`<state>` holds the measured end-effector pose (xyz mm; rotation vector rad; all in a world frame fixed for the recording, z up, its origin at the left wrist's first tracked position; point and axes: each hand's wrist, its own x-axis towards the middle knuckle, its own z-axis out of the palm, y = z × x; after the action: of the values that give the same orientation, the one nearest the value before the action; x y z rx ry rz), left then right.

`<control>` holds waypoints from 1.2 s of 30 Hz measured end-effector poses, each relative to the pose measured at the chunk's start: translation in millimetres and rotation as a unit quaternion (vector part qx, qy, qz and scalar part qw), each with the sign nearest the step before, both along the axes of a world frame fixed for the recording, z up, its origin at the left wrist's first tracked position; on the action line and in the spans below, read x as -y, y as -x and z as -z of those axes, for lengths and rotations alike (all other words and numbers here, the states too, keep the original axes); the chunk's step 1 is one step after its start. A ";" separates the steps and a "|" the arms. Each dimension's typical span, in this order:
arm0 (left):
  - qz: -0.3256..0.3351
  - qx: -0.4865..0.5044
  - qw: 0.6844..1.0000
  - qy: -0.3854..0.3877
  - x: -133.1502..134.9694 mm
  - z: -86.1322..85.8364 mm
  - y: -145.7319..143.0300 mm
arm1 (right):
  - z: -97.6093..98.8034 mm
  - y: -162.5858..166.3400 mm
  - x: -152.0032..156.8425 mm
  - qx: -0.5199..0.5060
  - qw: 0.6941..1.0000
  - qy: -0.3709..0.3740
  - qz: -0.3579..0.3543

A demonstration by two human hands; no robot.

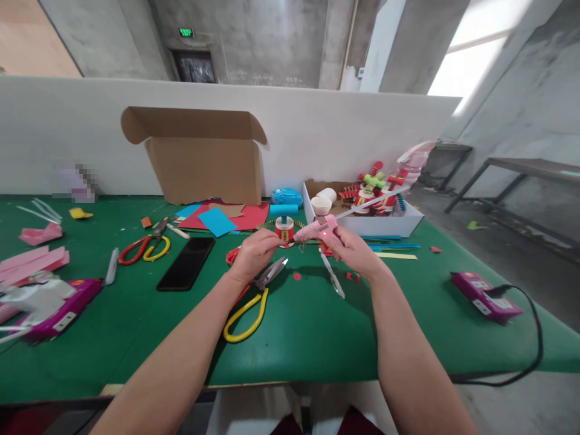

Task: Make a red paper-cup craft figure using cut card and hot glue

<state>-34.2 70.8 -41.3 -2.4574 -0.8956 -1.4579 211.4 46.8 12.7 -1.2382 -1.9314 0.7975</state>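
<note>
My right hand [357, 252] is wrapped round the handle of a pink hot glue gun [319, 229]. A long translucent glue stick [374, 202] juts from its back. The gun's nozzle points left, close to the fingertips of my left hand [254, 254]. Those fingers are pinched together on something too small to make out. Just behind them stands a small red-and-white cup [284, 231] with a blue paper roll [283, 210] across its top. Beneath my left hand lie large scissors [247, 317] with yellow and red handles, blades spread. A small red paper disc [296, 277] rests on the green table.
A white-and-brown box [376, 226] at the back right holds cups and colourful figures. A utility knife [333, 278] lies below the gun. A phone [185, 264], more scissors [145, 246] and coloured paper [217, 222] are on the left. Purple power strips [484, 296] sit at both sides.
</note>
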 end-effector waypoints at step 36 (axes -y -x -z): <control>-0.006 -0.001 1.000 0.016 1.4 -1.5 -0.7 | 0.1 2.7 0.6 0.001 1.000 0.012 0.007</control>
<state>-33.6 69.4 -39.8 -2.4706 -0.9396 -1.4487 208.6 46.1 12.6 -1.2650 -1.9178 0.8163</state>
